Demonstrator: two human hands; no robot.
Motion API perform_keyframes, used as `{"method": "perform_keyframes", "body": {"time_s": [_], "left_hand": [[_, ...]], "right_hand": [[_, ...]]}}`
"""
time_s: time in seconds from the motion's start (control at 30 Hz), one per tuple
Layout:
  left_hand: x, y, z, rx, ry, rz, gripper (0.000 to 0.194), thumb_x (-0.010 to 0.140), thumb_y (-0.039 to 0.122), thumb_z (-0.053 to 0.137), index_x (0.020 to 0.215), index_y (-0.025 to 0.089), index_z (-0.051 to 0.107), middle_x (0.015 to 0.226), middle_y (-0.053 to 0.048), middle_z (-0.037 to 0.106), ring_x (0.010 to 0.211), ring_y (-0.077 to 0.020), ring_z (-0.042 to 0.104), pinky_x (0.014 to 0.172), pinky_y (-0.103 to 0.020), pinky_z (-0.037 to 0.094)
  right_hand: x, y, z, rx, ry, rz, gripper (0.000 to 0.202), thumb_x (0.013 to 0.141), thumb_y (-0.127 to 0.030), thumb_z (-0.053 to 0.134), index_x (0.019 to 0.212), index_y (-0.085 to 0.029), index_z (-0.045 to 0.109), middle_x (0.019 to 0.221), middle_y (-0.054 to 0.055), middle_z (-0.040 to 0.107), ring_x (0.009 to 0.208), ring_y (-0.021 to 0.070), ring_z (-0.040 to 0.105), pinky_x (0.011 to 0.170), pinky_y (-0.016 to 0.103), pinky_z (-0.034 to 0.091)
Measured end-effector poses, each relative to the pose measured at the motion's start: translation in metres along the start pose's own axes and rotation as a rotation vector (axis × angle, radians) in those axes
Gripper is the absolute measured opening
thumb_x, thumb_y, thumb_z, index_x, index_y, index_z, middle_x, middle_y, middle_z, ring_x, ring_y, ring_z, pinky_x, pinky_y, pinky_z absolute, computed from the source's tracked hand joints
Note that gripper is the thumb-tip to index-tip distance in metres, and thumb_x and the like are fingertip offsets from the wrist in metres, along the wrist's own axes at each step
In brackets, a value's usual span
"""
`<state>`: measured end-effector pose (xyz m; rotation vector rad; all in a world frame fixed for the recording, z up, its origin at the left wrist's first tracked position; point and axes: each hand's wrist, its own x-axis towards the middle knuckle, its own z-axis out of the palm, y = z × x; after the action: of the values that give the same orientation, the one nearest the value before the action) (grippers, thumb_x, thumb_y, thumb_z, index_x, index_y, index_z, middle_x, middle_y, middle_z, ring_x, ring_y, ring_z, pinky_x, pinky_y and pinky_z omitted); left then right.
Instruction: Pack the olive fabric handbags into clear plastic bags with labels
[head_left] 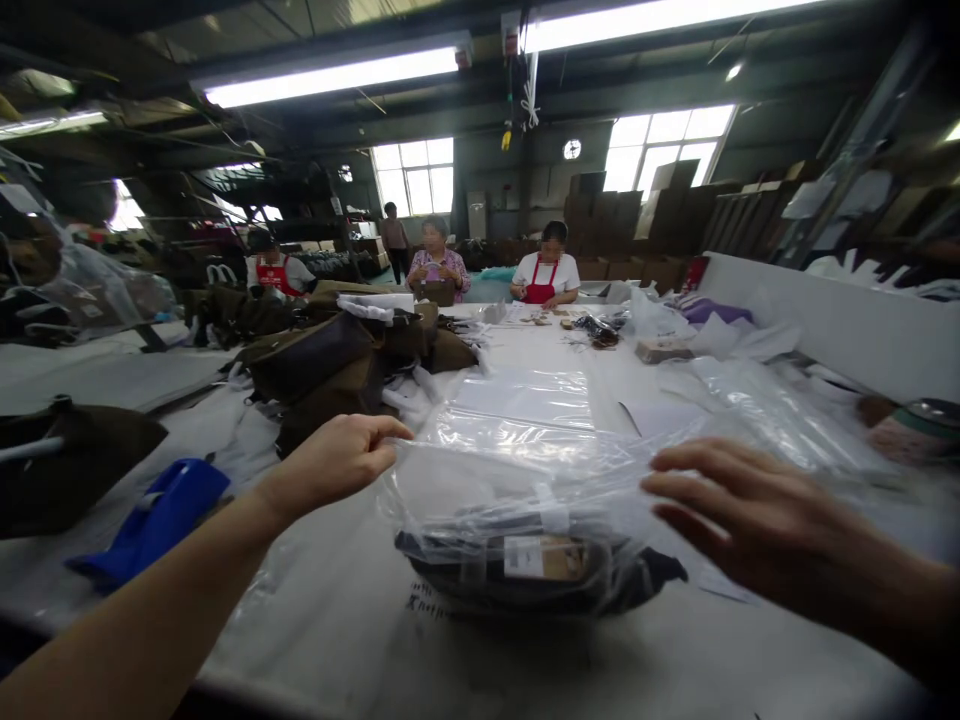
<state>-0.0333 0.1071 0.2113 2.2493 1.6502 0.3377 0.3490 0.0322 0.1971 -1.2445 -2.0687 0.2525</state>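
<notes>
A clear plastic bag (517, 470) stands in front of me on the white table. Inside it lies a dark folded fabric item (465, 575), perhaps a bag, with a white and brown tag (546, 557) on its front. My left hand (337, 460) is closed in a pinch on the upper left edge of the plastic bag. At the bag's right side my right hand (742, 510) has its fingers stretched out and apart; whether they touch the film is hard to tell. Behind the bag, flat clear plastic bags (525, 400) lie on the table.
Brown fabric bags (322, 370) are piled at the left, with a blue tape dispenser (154, 520) nearer me. Clear plastic sleeves (787, 420) and a lidded cup (919, 435) lie right, beside a white partition (840, 310). Several people sit or stand across the table.
</notes>
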Motion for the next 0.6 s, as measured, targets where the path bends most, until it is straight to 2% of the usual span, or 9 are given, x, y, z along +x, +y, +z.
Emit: {"method": "perform_keyframes", "body": {"time_s": [0.03, 0.07, 0.1, 0.2, 0.3, 0.4, 0.47, 0.53, 0.6], "left_hand": [[0.001, 0.003, -0.001, 0.022, 0.008, 0.025, 0.030, 0.072, 0.023, 0.046, 0.092, 0.021, 0.068, 0.054, 0.005, 0.056, 0.048, -0.0106, 0.048, 0.051, -0.019, 0.034], [0.002, 0.005, -0.003, 0.042, 0.013, 0.048, 0.028, 0.073, 0.024, 0.045, 0.088, 0.021, 0.069, 0.056, 0.004, 0.058, 0.050, -0.0108, 0.049, 0.053, -0.019, 0.034], [0.003, 0.007, -0.004, 0.061, 0.018, 0.067, 0.026, 0.073, 0.024, 0.045, 0.083, 0.021, 0.069, 0.057, 0.004, 0.059, 0.052, -0.0109, 0.050, 0.054, -0.019, 0.035], [0.005, 0.005, -0.006, 0.091, 0.024, 0.085, 0.023, 0.071, 0.021, 0.046, 0.074, 0.021, 0.068, 0.059, 0.003, 0.061, 0.055, -0.0112, 0.053, 0.057, -0.020, 0.037], [0.007, -0.001, -0.009, 0.106, 0.036, 0.064, 0.023, 0.070, 0.019, 0.046, 0.077, 0.021, 0.068, 0.060, 0.002, 0.061, 0.059, -0.0123, 0.056, 0.061, -0.021, 0.040], [0.012, -0.001, -0.006, 0.174, 0.080, 0.157, 0.022, 0.068, 0.026, 0.057, 0.088, 0.021, 0.066, 0.084, -0.002, 0.065, 0.080, -0.0179, 0.060, 0.075, -0.025, 0.045], [0.018, 0.004, 0.000, 0.235, 0.045, 0.271, 0.030, 0.066, 0.029, 0.063, 0.095, 0.022, 0.064, 0.098, -0.005, 0.064, 0.092, -0.0225, 0.060, 0.082, -0.029, 0.045], [0.025, 0.010, 0.009, 0.279, -0.034, 0.301, 0.023, 0.071, 0.028, 0.059, 0.093, 0.021, 0.064, 0.092, -0.006, 0.066, 0.086, -0.0239, 0.062, 0.077, -0.031, 0.047], [0.032, 0.015, 0.016, 0.263, -0.055, 0.254, 0.016, 0.078, 0.027, 0.052, 0.085, 0.021, 0.064, 0.076, -0.005, 0.067, 0.072, -0.0224, 0.064, 0.067, -0.029, 0.047]], "right_hand": [[0.006, -0.008, 0.013, -0.088, -0.201, -0.144, 0.013, 0.085, -0.028, 0.058, 0.094, -0.024, 0.066, 0.090, 0.005, 0.064, 0.086, 0.0190, 0.059, 0.081, 0.037, 0.048], [0.011, -0.012, 0.025, -0.144, -0.342, -0.218, 0.020, 0.091, -0.028, 0.047, 0.100, -0.024, 0.063, 0.090, 0.005, 0.064, 0.083, 0.0187, 0.060, 0.079, 0.035, 0.049], [0.016, -0.012, 0.035, -0.155, -0.409, -0.211, 0.025, 0.094, -0.028, 0.039, 0.103, -0.023, 0.061, 0.090, 0.005, 0.064, 0.081, 0.0183, 0.060, 0.076, 0.034, 0.049], [0.033, 0.002, 0.052, -0.103, -0.492, -0.073, 0.035, 0.096, -0.032, 0.027, 0.104, -0.023, 0.060, 0.087, 0.005, 0.064, 0.079, 0.0183, 0.062, 0.074, 0.030, 0.050], [0.044, 0.020, 0.057, -0.069, -0.557, 0.042, 0.035, 0.094, -0.036, 0.030, 0.099, -0.025, 0.063, 0.082, 0.004, 0.065, 0.078, 0.0197, 0.061, 0.072, 0.028, 0.049], [0.048, 0.027, 0.063, 0.014, -0.662, -0.006, 0.026, 0.087, -0.034, 0.040, 0.084, -0.024, 0.065, 0.085, 0.004, 0.064, 0.080, 0.0200, 0.060, 0.075, 0.028, 0.047], [0.051, 0.028, 0.070, 0.096, -0.737, -0.058, 0.022, 0.082, -0.028, 0.044, 0.076, -0.023, 0.064, 0.091, 0.004, 0.064, 0.082, 0.0195, 0.059, 0.077, 0.027, 0.046], [0.055, 0.027, 0.078, 0.143, -0.828, -0.039, 0.020, 0.077, -0.023, 0.044, 0.072, -0.022, 0.063, 0.086, 0.003, 0.065, 0.077, 0.0182, 0.059, 0.070, 0.026, 0.046], [0.061, 0.026, 0.091, 0.129, -0.932, 0.010, 0.019, 0.072, -0.021, 0.046, 0.075, -0.023, 0.064, 0.077, 0.001, 0.065, 0.068, 0.0173, 0.059, 0.060, 0.025, 0.045]]}}
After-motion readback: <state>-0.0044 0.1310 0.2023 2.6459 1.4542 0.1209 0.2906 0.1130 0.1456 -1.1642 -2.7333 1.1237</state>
